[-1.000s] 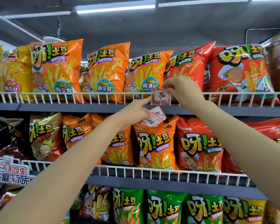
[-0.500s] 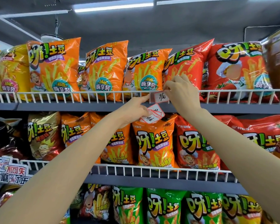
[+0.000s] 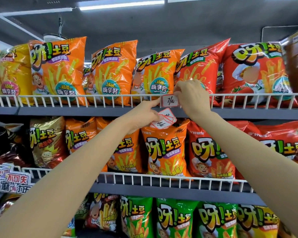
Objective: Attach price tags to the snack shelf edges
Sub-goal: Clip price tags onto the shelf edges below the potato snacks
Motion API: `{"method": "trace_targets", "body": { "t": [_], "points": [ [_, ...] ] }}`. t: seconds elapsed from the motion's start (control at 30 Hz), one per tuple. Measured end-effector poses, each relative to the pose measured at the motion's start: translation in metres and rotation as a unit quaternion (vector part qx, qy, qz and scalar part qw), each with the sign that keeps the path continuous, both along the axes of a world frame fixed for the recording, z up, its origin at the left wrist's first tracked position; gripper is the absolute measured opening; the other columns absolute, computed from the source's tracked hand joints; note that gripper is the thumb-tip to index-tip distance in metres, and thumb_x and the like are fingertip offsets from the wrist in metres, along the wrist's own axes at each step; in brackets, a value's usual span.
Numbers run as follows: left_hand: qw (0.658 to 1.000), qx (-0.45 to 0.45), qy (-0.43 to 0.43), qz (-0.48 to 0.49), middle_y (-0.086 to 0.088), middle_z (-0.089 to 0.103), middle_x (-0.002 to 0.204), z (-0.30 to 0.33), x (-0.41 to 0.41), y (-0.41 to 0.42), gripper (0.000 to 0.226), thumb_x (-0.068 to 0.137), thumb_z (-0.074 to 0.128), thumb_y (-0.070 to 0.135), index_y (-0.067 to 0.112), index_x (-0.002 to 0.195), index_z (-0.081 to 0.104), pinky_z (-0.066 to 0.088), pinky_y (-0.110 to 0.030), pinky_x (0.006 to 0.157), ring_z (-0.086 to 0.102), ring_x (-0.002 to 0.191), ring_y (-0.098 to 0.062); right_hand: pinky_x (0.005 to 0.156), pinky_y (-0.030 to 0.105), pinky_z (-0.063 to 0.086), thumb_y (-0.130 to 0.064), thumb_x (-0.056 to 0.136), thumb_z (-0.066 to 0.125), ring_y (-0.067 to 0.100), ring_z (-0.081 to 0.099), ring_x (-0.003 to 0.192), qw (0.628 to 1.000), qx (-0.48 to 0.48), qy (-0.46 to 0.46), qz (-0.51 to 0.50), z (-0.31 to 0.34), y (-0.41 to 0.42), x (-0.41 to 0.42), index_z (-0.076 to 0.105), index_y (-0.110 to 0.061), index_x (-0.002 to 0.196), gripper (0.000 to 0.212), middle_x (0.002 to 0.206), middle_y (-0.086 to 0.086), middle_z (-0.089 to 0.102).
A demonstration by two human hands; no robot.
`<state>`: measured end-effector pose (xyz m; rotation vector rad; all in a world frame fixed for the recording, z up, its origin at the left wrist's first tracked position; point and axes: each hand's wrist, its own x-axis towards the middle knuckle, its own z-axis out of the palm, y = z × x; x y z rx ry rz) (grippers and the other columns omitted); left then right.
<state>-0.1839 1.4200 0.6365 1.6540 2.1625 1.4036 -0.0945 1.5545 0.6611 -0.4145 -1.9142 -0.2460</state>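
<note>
A white price tag with a red border [image 3: 170, 100] marked "7" lies against the white wire rail [image 3: 93, 100] of the top snack shelf. My right hand [image 3: 192, 97] pinches its right edge and top, fingers curled over the rail. My left hand [image 3: 143, 115] points its index finger at the tag's left edge while gripping a small stack of spare price tags [image 3: 164, 119] against the palm, just below the grey shelf edge [image 3: 58, 111].
Orange snack bags [image 3: 108, 73] and red snack bags [image 3: 253, 73] stand behind the top rail. A second wire-railed shelf [image 3: 162, 182] below holds more bags. Green bags [image 3: 175, 219] fill the lowest row. A promo sign [image 3: 14, 182] hangs at the lower left.
The view has shifted slightly. My right hand has settled lower over the tag's right side, and my left index finger has closed in on the tag's left edge.
</note>
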Motion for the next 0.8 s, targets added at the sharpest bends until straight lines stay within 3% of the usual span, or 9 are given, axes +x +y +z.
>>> {"method": "trace_targets", "body": {
  "t": [0.3, 0.4, 0.5, 0.6, 0.8],
  "points": [
    [1.000, 0.001, 0.005, 0.003, 0.010, 0.060, 0.055, 0.0010, -0.0003, 0.0013, 0.070, 0.091, 0.055, 0.007, 0.024, 0.148, 0.018, 0.038, -0.017, 0.051, 0.050, 0.043, 0.001, 0.058, 0.033, 0.032, -0.010, 0.093, 0.051, 0.031, 0.049, 0.096, 0.994, 0.097, -0.027, -0.048, -0.0022, 0.0032, 0.0024, 0.058, -0.011, 0.103, 0.013, 0.094, 0.013, 0.061],
    [1.000, 0.003, 0.003, 0.004, 0.005, 0.061, 0.063, 0.0010, -0.0001, 0.0018, 0.070, 0.091, 0.055, 0.006, 0.025, 0.148, 0.018, 0.040, -0.018, 0.056, 0.050, 0.047, -0.001, 0.057, 0.034, 0.032, -0.011, 0.095, 0.048, 0.030, 0.049, 0.097, 0.989, 0.120, -0.045, -0.070, -0.0016, 0.0026, 0.0029, 0.057, -0.010, 0.105, 0.014, 0.096, 0.013, 0.060],
    [1.000, 0.003, 0.002, 0.004, 0.011, 0.057, 0.048, 0.0004, 0.0002, 0.0021, 0.070, 0.091, 0.055, 0.006, 0.024, 0.148, 0.018, 0.037, -0.018, 0.053, 0.046, 0.048, -0.003, 0.057, 0.034, 0.032, -0.014, 0.096, 0.042, 0.029, 0.047, 0.101, 0.986, 0.130, -0.057, -0.085, -0.0003, 0.0001, 0.0035, 0.058, -0.007, 0.103, 0.018, 0.098, 0.012, 0.059],
    [1.000, 0.003, 0.003, 0.004, 0.007, 0.058, 0.061, -0.0002, 0.0031, 0.0030, 0.070, 0.091, 0.055, 0.006, 0.023, 0.148, 0.018, 0.037, -0.012, 0.049, 0.050, 0.047, 0.000, 0.059, 0.035, 0.035, -0.015, 0.096, 0.044, 0.029, 0.046, 0.104, 0.985, 0.121, -0.072, -0.102, 0.0025, -0.0025, 0.0038, 0.060, -0.006, 0.102, 0.019, 0.101, 0.013, 0.059],
    [1.000, 0.018, -0.019, -0.001, 0.003, 0.058, 0.063, -0.0012, -0.0012, 0.0091, 0.072, 0.089, 0.056, 0.004, 0.023, 0.148, 0.019, 0.034, -0.027, 0.058, 0.042, 0.065, -0.019, 0.064, 0.034, 0.036, -0.009, 0.091, 0.055, 0.029, 0.047, 0.107, 0.991, 0.077, -0.065, -0.084, 0.0046, -0.0013, 0.0047, 0.063, -0.009, 0.102, 0.014, 0.102, 0.013, 0.060]
  ]
}}
